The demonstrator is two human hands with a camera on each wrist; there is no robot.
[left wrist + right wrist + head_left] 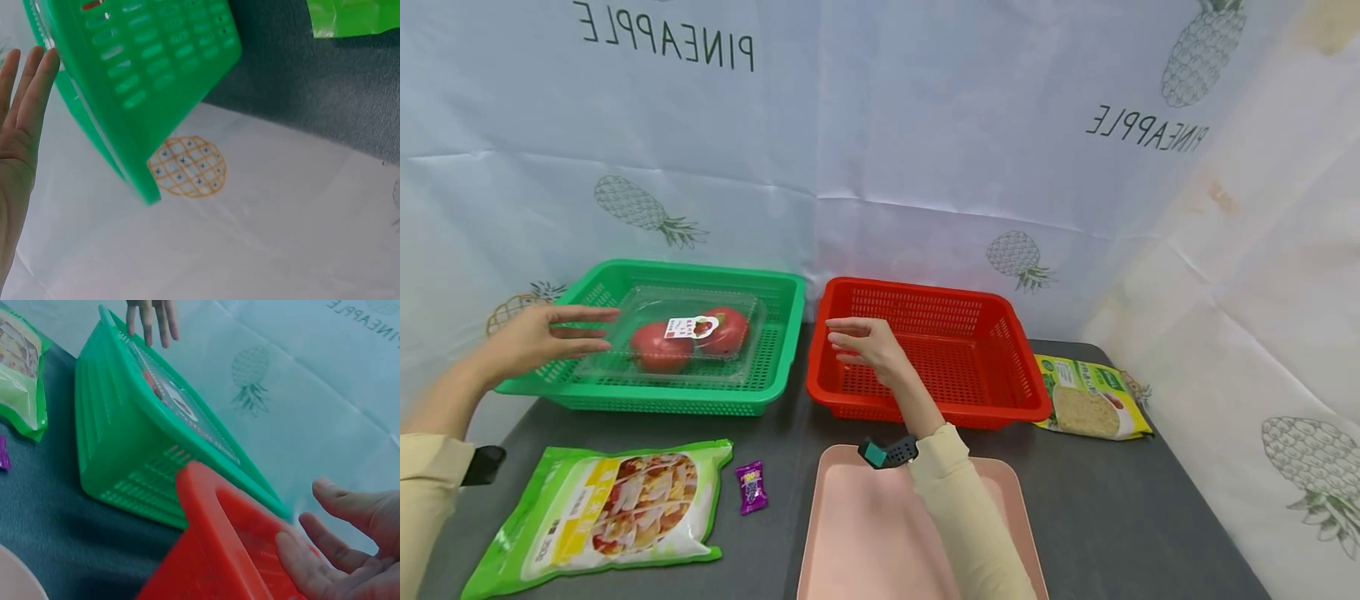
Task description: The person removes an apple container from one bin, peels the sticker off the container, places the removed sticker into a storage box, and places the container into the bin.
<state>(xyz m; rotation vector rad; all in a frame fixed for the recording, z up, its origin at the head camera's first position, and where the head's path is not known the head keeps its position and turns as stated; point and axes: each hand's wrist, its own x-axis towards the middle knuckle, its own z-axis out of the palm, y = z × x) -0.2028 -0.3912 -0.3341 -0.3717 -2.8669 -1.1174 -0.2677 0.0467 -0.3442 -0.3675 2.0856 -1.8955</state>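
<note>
In the head view a clear plastic box of tomatoes (658, 348) with a white label lies in the green basket (662, 402). My left hand (553, 337) is over that basket's left side, its extended fingers at the box's left edge and nothing gripped. Over the left part of the red basket (925, 412) hovers my right hand (868, 346), fingers apart and loosely bent, holding nothing. The right wrist view shows this hand (350, 550) beside the red basket's rim (219, 506), with the tomato box (181, 403) beyond in the green basket.
A green and white food bag (617, 508) and a small purple packet (751, 487) lie in front of the green basket. A pink tray (865, 533) lies under my right forearm. Right of the red basket is a yellow-green bag (1090, 398). A printed cloth (887, 150) hangs behind.
</note>
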